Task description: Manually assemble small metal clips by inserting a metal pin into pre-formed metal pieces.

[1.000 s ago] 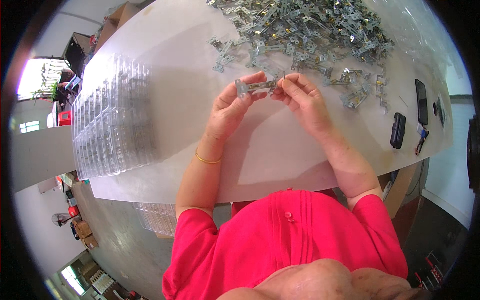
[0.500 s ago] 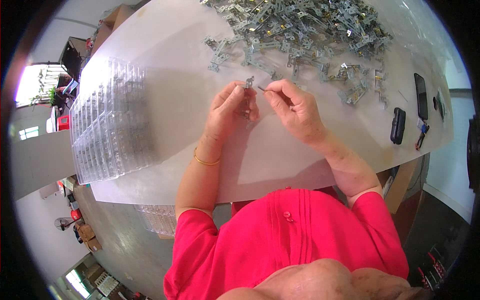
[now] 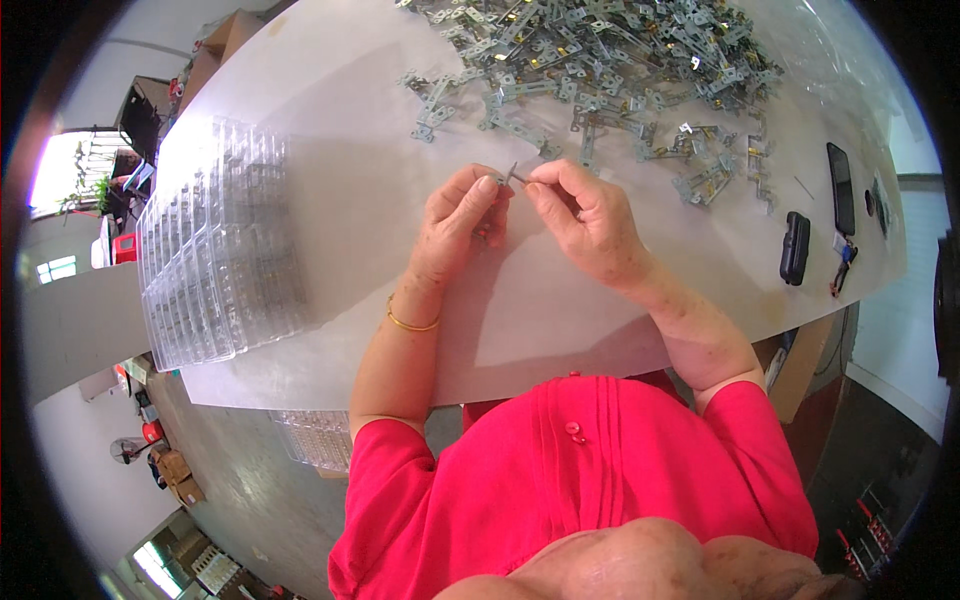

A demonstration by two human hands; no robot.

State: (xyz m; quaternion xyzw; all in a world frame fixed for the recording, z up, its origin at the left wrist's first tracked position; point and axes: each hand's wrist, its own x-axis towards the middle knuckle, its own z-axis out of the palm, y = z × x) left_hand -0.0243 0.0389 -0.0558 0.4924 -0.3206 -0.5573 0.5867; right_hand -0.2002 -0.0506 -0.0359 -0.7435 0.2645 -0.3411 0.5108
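Over the middle of the table, my left hand (image 3: 462, 218) is closed around a small metal bracket (image 3: 513, 170), seen nearly edge-on between the hands. Most of the bracket is hidden by the fingers. My right hand (image 3: 592, 222) pinches a thin dark pin (image 3: 520, 179) between thumb and forefinger. Its tip meets the bracket, though whether it is in a hole I cannot tell. Beyond both hands lies a large pile of metal brackets (image 3: 610, 60), some with brass-coloured parts. Several loose brackets (image 3: 707, 182) lie along its near edge.
Stacked clear plastic trays (image 3: 215, 250) stand at the left. On the right lie a black phone (image 3: 841, 190), a black case (image 3: 796, 250), a small tool with coloured handles (image 3: 846, 270) and a thin rod (image 3: 804, 187). Clear plastic film (image 3: 840, 70) covers the far right.
My left hand has turned the bracket, so it now shows edge-on. The pin in my right hand has come from slightly apart to meeting the bracket.
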